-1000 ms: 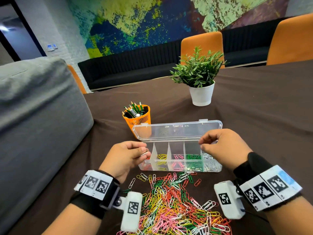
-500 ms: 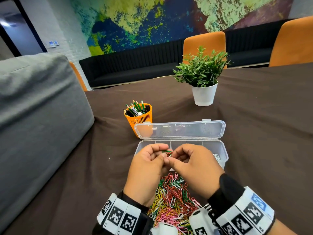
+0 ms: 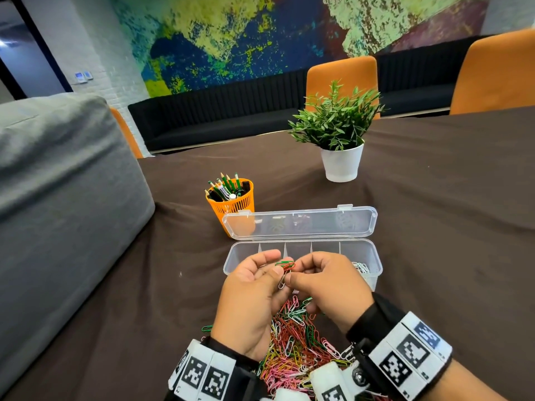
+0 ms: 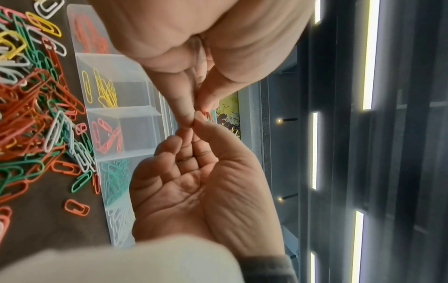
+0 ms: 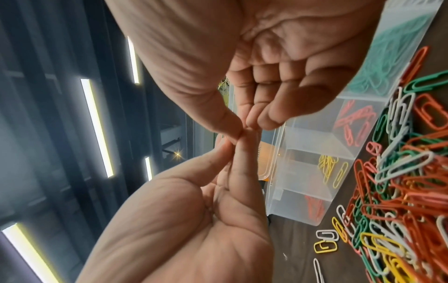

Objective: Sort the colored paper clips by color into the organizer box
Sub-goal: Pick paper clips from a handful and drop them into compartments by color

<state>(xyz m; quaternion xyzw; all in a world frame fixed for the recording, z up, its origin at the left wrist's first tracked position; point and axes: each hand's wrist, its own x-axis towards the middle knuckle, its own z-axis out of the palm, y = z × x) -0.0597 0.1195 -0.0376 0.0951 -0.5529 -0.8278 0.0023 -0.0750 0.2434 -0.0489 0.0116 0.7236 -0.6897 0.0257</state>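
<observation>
My two hands meet just above the near wall of the clear organizer box (image 3: 364, 248). My left hand (image 3: 277, 267) and right hand (image 3: 296, 272) both pinch a small tangle of paper clips (image 3: 285, 266): green, red and one white clip hanging down. The left wrist view shows the left hand (image 4: 194, 112) and the right hand (image 4: 194, 130) pressed tip to tip. The box compartments hold red, yellow (image 4: 106, 93), pink (image 4: 106, 137), green (image 4: 115, 178) and white clips. Its lid (image 3: 301, 224) stands open at the back. A mixed pile of clips (image 3: 301, 340) lies under my hands.
An orange pencil cup (image 3: 230, 205) stands behind the box's left end. A white-potted plant (image 3: 341, 146) sits farther back. A grey cushion (image 3: 58, 204) borders the table on the left. Orange chairs stand at the far edge.
One second ago my hands were apart at the box, left at its left end, right over the green compartment. They came together above the pile and now pinch a few tangled clips.
</observation>
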